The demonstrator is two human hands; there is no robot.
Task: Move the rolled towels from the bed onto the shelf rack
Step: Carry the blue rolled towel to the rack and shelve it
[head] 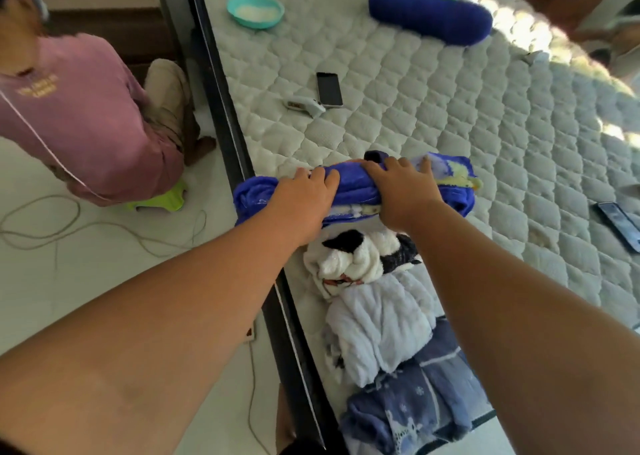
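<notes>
By the bed (450,108) edge, the left hand (304,198) and right hand (403,191) press, fingers spread, on the blue rolled towel (353,188).

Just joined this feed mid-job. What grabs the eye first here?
The left hand and right hand rest on a bright blue rolled fleece towel at the quilted white mattress's left edge. Nearer the camera, a black-and-white plush towel, a pale white towel and a blue snowflake-print towel line that edge. A person in a pink top sits beside the bed, far left.
</notes>
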